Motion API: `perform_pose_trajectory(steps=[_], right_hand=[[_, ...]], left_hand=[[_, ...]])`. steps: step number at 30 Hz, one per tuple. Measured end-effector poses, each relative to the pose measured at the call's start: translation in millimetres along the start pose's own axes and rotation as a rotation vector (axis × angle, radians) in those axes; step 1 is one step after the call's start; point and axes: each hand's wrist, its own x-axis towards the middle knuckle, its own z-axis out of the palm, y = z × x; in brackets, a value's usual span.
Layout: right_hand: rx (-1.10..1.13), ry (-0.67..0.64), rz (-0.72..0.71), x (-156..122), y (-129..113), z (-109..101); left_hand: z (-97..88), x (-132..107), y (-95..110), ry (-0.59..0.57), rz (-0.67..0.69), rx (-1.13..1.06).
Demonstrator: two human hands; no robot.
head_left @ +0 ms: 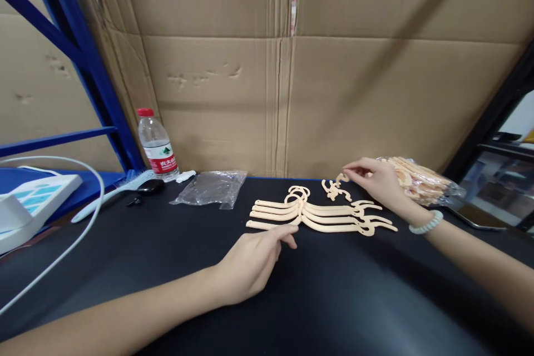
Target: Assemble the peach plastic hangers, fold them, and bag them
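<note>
A row of cream plastic hangers (321, 213) lies side by side on the black table (175, 267). My left hand (254, 258) rests on the table just in front of them, fingers loosely extended, fingertips touching the nearest hanger's left end. My right hand (375, 181) is farther back on the right, pinching the hook of another cream hanger (336, 188) that lies behind the row. A clear bag full of more hangers (421, 181) sits right behind that hand. A pale bead bracelet (425, 223) is on my right wrist.
An empty clear plastic bag (212, 187) lies at the back middle. A water bottle (157, 144), a white brush (112, 193) and a small black item stand at back left. A white device (29, 200) with a cable is far left. Cardboard walls (283, 78) close the back.
</note>
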Motion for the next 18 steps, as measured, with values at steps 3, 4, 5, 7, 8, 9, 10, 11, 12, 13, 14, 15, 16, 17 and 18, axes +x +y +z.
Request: perform_pose_trajectory(steps=[3, 4, 5, 7, 8, 9, 10, 11, 12, 13, 14, 15, 16, 17, 18], right_hand=[[0.38, 0.04, 0.18, -9, -44, 4], [0.47, 0.041, 0.195, -14, -60, 7], [0.539, 0.035, 0.2, -20, -75, 11], [0.627, -0.016, 0.211, -33, -100, 19], [0.675, -0.053, 0.213, -40, -111, 24], [0.718, -0.105, 0.212, -46, -119, 30], [0.756, -0.155, 0.196, -53, -125, 35], [0.783, -0.203, 0.176, -58, -129, 40], [0.793, -0.244, 0.152, -62, -132, 45], [0.787, -0.276, 0.124, -64, -132, 48], [0.757, -0.301, 0.092, -65, -131, 51], [0.704, -0.306, 0.051, -65, -128, 52], [0.625, -0.294, -0.008, -63, -123, 53], [0.518, -0.273, -0.085, -60, -117, 53], [0.386, -0.247, -0.169, -58, -110, 53]], left_hand=[[6.0, 1, 12, 0.09, -0.264, -0.357], [7.4, 3, 16, 0.089, -0.376, -0.482], [8.3, 5, 19, 0.089, -0.471, -0.595], [8.3, 8, 25, 0.112, -0.584, -0.763], [7.5, 10, 26, 0.151, -0.602, -0.812], [6.5, 11, 27, 0.199, -0.609, -0.838], [5.3, 12, 28, 0.254, -0.612, -0.848], [4.2, 13, 28, 0.307, -0.617, -0.849], [3.1, 13, 27, 0.352, -0.625, -0.843], [2.0, 13, 27, 0.39, -0.634, -0.833], [1.0, 13, 26, 0.42, -0.644, -0.82], [-0.2, 13, 24, 0.447, -0.65, -0.811], [-1.4, 12, 23, 0.473, -0.657, -0.805], [-2.8, 12, 21, 0.5, -0.664, -0.804], [-4.3, 12, 18, 0.532, -0.671, -0.806]])
